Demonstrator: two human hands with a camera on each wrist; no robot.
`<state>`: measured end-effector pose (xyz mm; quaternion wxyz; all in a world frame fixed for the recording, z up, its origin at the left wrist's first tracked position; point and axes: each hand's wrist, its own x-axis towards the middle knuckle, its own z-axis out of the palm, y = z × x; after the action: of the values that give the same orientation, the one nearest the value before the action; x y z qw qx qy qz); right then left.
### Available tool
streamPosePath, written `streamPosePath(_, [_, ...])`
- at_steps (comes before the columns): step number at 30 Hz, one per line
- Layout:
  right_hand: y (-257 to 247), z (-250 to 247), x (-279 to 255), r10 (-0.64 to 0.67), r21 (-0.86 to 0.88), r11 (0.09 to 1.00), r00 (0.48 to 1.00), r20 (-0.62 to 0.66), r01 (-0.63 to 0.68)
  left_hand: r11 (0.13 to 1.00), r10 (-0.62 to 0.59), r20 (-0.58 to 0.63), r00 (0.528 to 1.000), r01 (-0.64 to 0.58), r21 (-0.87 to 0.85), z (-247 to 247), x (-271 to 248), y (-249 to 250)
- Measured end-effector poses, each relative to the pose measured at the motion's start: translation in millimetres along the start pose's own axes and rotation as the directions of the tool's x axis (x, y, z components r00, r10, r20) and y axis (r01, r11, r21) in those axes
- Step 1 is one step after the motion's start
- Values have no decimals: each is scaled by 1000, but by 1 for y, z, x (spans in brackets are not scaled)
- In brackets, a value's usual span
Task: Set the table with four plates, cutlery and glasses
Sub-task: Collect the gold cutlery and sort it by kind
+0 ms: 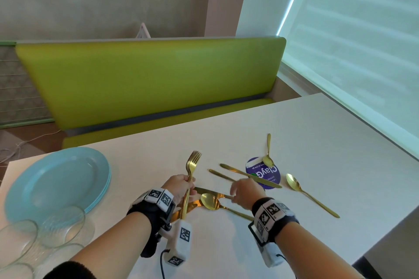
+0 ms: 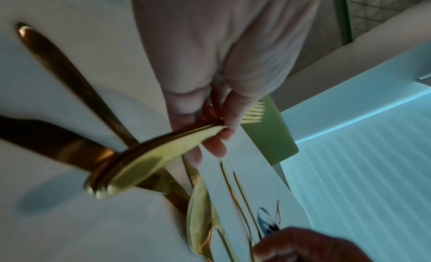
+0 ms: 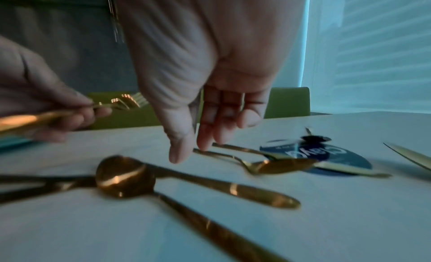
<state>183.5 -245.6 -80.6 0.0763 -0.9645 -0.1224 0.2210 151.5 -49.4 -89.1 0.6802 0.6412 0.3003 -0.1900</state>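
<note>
My left hand grips a bundle of gold forks by their handles, tines pointing away; the left wrist view shows the stacked fork handles pinched in the fingers. My right hand hovers with relaxed straight fingers just above loose gold cutlery on the white table, holding nothing. A gold spoon and knives lie under and beside it. A stack of pale blue plates sits at the left, with clear glasses in front of it.
A round purple sticker lies on the table under a small gold spoon. Another gold spoon lies to the right. A green bench runs behind the table; a window blind is at the right.
</note>
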Motion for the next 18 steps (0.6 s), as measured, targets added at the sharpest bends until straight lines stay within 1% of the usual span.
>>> streamPosePath(3, [5, 18, -6, 33, -3, 999, 998, 47, -33, 999, -7, -38, 999, 6, -48, -3, 1, -3])
streamPosePath(6, [3, 30, -8, 81, -24, 997, 994, 74, -79, 998, -13, -40, 999, 11, -56, -3, -1, -5])
streamPosePath(13, [-3, 38, -8, 98, -135, 987, 994, 50, -90, 998, -12, -24, 1000, 11, -68, -5, -4, -4])
streamPosePath(16, [-4, 38, -10, 106, -109, 989, 994, 39, -102, 997, -8, -29, 1000, 5, -81, -6, -4, -3])
streamPosePath(18, [-5, 36, -10, 114, -31, 993, 992, 45, -113, 996, 1, -37, 999, -4, -94, -7, -4, -2])
